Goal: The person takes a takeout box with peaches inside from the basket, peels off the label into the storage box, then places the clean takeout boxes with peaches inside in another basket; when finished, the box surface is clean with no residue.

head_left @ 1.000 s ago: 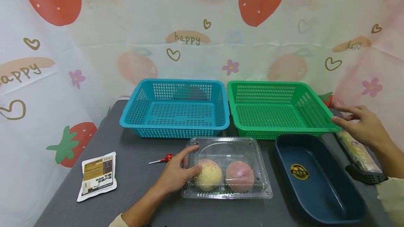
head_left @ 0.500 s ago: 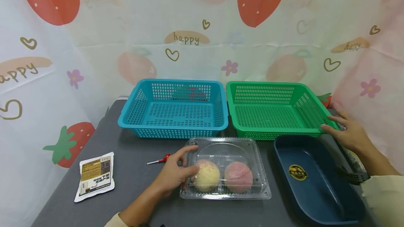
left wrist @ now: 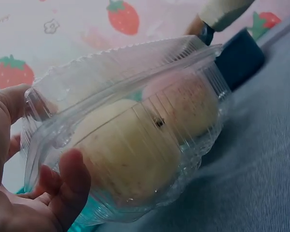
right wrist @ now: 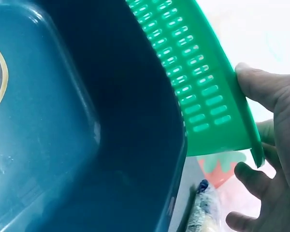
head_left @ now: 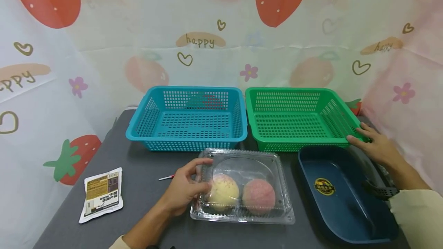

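My left hand [head_left: 185,187] grips the left edge of a clear plastic clamshell box [head_left: 249,160]. In the left wrist view its thumb lies along the rim and its fingers curl at the box's underside. Inside the box sit two round peach-like fruits, a yellowish one [head_left: 224,193] and a pink one [head_left: 259,195]. My right hand [head_left: 380,149] is at the front right corner of a green plastic basket [head_left: 311,141]. Its thumb [right wrist: 256,84] touches the rim, and the fingers lie around the corner, partly behind the rim.
A blue basket [head_left: 187,140] stands left of the green one. A dark blue tub [head_left: 346,203] is in front of the green basket. Farther left lie a red lollipop [head_left: 167,177], mostly hidden by my left hand, and a white-and-brown packet [head_left: 102,194]. A clear-wrapped item [right wrist: 203,212] lies beyond the tub.
My right hand has moved left and nearer from beside the green basket onto its corner. The clear box has shifted slightly left and tilted, with my left hand still on it.
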Motion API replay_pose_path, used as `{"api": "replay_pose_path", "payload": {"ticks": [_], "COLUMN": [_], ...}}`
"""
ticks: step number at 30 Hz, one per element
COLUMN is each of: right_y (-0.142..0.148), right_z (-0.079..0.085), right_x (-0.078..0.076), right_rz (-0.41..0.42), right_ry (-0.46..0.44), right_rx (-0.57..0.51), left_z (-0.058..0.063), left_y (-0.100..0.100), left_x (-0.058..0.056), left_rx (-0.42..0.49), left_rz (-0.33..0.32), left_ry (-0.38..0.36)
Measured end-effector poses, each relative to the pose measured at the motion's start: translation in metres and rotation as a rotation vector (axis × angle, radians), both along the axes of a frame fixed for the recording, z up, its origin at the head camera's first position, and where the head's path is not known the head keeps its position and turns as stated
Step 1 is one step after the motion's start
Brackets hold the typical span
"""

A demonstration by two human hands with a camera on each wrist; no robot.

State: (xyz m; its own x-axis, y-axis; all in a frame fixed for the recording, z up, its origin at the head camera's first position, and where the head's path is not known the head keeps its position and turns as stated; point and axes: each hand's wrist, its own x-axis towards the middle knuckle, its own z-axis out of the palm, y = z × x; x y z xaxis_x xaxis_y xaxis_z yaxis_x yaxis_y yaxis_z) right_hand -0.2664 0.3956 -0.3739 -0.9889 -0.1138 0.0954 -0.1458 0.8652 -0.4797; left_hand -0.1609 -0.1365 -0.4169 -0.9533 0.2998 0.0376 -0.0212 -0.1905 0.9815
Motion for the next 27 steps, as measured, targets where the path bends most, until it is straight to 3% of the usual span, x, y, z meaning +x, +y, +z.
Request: {"api": "replay_pose_path", "payload": {"ticks": [6, 13, 20, 23, 27], "right_y": [-0.001, -0.002, -0.003, -0.002, -0.002], "right_z": [0.002, 0.003, 0.002, 0.0, 0.0], "right_x": [0.001, 0.002, 0.003, 0.003, 0.001], "right_rz": [-0.001, -0.01, -0.003, -0.01, -0.018], "right_ry": [-0.004, 0.01, -0.004, -0.006, -0.008], "right_rx": [-0.008, 0.008, -0.035, -0.036, -0.033], "left_z": [0.023, 0.068, 0.105, 0.114, 0.119], "left_y": [0.001, 0.001, 0.007, 0.014, 0.029], "left_x": [0.007, 0.003, -0.022, -0.037, -0.058], "left_rx": [0.018, 0.057, 0.013, 0.01, 0.047], "left_rz": [0.008, -0.007, 0.067, 0.09, 0.071], "left_ry": [0.03, 0.104, 0.154, 0.163, 0.177]}}
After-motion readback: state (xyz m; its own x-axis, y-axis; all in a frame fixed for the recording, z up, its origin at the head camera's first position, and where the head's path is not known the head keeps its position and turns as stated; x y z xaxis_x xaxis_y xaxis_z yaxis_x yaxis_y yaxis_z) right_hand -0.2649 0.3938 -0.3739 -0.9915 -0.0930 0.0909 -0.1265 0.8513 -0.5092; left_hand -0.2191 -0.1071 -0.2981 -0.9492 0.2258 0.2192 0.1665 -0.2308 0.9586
